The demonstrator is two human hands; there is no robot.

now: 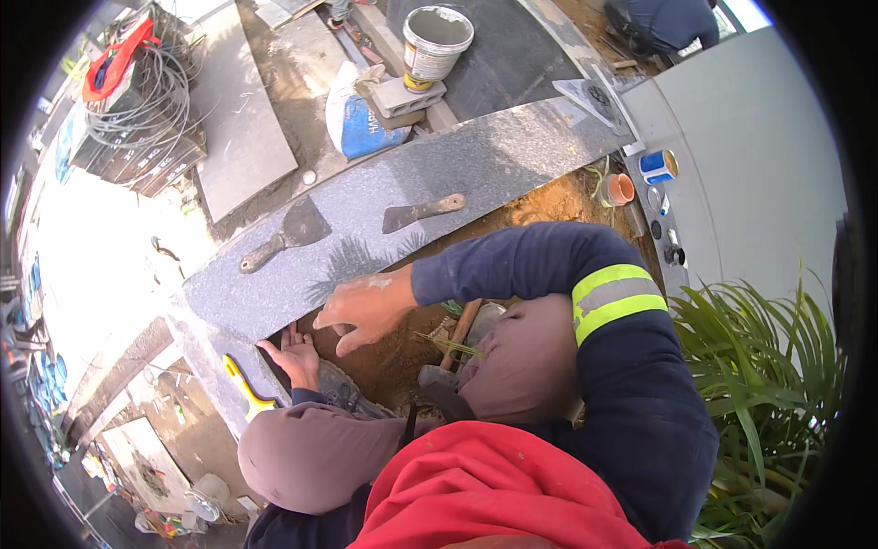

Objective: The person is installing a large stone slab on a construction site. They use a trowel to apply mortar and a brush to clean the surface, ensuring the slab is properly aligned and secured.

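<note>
1. The left hand [297, 359] is turned palm up at the near edge of a grey speckled slab [357, 194], its fingers spread and slightly bent; nothing shows in its palm, and whether the fingertips touch the stone I cannot tell.
2. The right hand [370, 306] is back upward, thumb parted from loosely bent fingers, with no object visible in it (pale smears mark its skin); it is just above and to the right of the left hand in the view.
3. The slab lies flat across the middle, sloping up to the right, with bare brown soil [393, 371] along its near side.
4. On the slab lie two scrapers: a wide-bladed one [291, 233] towards the left and a smaller one [421, 211] nearer the middle, both apart from the hands.
5. A yellow-handled tool [240, 382] rests left of the left hand, on a grey strip [206, 343] adjoining the slab.
6. Beyond the slab, a mortar-stained bucket [434, 50] stands on blocks beside a blue-and-white bag [366, 128].
</note>
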